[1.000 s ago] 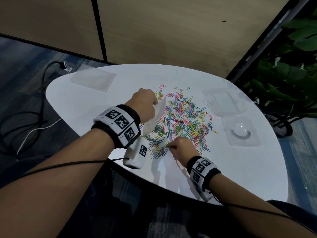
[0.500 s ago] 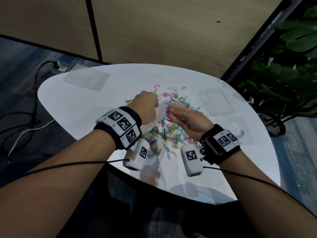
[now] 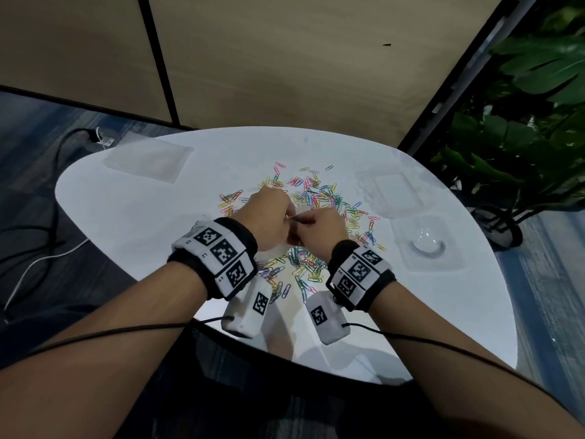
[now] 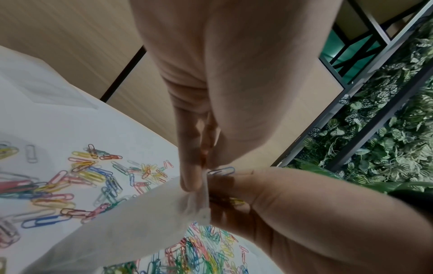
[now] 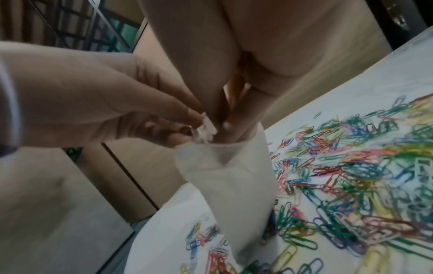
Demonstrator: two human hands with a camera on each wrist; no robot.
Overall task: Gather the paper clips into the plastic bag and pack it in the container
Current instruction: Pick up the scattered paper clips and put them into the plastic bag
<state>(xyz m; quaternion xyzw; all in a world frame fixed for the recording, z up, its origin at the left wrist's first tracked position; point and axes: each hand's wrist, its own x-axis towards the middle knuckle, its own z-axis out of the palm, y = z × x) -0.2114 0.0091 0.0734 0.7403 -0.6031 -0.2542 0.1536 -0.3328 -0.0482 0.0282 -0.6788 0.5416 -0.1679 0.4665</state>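
Colourful paper clips [image 3: 316, 198] lie scattered over the middle of the white table [image 3: 142, 217]. My left hand [image 3: 286, 217] pinches the rim of a translucent plastic bag [image 5: 229, 176] and holds it upright above the pile. My right hand [image 3: 304, 224] pinches a few paper clips [image 4: 222, 170] at the bag's mouth, its fingertips [image 5: 226, 126] dipping into the opening. In the left wrist view the left hand [image 4: 195, 179] grips the bag [image 4: 131, 226] edge, with the right hand [image 4: 225, 196] right beside it. The bag's inside is hidden.
A clear plastic container [image 3: 391, 191] and its lid [image 3: 425, 245] sit at the table's right side. A flat clear plastic sheet or bag [image 3: 148, 160] lies at the far left. A leafy plant [image 3: 522, 137] stands to the right, cables [image 3: 38, 217] on the floor to the left.
My right hand picked clips from the pile's near edge, lifted them and moved left to the bag's mouth. The left hand kept holding the bag.
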